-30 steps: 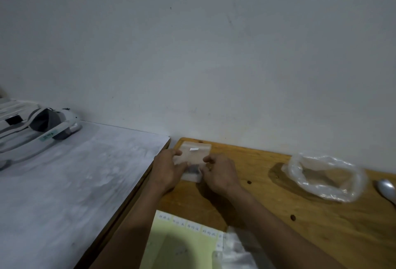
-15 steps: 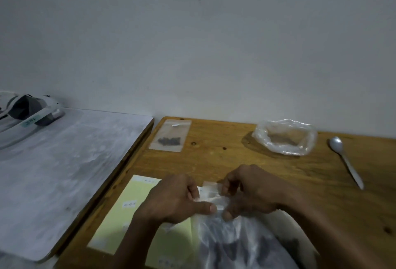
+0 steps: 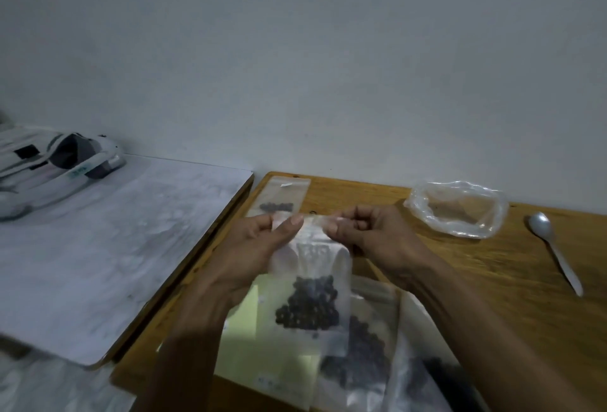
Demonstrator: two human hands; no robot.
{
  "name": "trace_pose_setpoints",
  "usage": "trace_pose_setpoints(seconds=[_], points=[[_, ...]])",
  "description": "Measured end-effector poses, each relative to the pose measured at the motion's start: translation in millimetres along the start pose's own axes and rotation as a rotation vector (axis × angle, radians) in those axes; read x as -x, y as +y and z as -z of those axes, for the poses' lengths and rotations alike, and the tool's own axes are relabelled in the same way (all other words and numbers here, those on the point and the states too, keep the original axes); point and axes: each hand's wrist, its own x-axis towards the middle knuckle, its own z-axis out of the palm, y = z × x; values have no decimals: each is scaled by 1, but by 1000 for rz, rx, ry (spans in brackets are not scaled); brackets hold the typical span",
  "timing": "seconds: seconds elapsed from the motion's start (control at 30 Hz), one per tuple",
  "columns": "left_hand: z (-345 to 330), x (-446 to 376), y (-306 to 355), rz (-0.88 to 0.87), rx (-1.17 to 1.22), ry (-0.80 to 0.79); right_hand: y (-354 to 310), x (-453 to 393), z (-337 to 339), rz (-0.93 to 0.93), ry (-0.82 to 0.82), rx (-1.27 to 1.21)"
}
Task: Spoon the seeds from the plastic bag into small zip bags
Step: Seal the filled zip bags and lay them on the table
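Left hand point(image 3: 262, 240) and right hand point(image 3: 371, 237) pinch the seed-filled zip bag's point(image 3: 312, 280) top, raised above the wooden table point(image 3: 460, 280) beside the pale wall point(image 3: 295, 66).

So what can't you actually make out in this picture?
- Zip strip of the held zip bag: head view, covered by the left hand and right hand; sealed or open, cannot tell.
- Writing on the yellow sheet: too small, blurred.
- Seed bags at the bottom: cut off by the frame edge.
- Headset: cut off at the left edge.
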Motion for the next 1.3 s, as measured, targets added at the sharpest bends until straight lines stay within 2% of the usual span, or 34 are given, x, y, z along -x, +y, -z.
trace_pose_setpoints(seconds=[0.07,0.13,0.23,0.3,0.4,0.5,0.83,1.0,1.17,1.3], points=[[5,3,-4,13,124,-50,-2,-10,-17,19,30,-28],[15,3,-7,-14,199,27,-3,-17,-34,78,69,47],[39,2,-3,-70,203,351,4,-15,-52,152,129,284],[54,2,3,-94,181,551,16,-10,-63,170,31,545],[67,4,10,-101,147,667,35,-7,-77,164,-123,941],[70,4,8,-100,145,672,40,-5,-88,117,-122,1086],[63,0,-2,-112,114,616,42,-2,-97,93,-123,1111],[66,0,-2,-95,126,614,36,-1,-87,110,-146,967],[57,0,-1,-81,182,565,0,8,-72,188,-200,617],[37,0,-5,-54,195,435,-14,-6,-75,296,-87,709]])
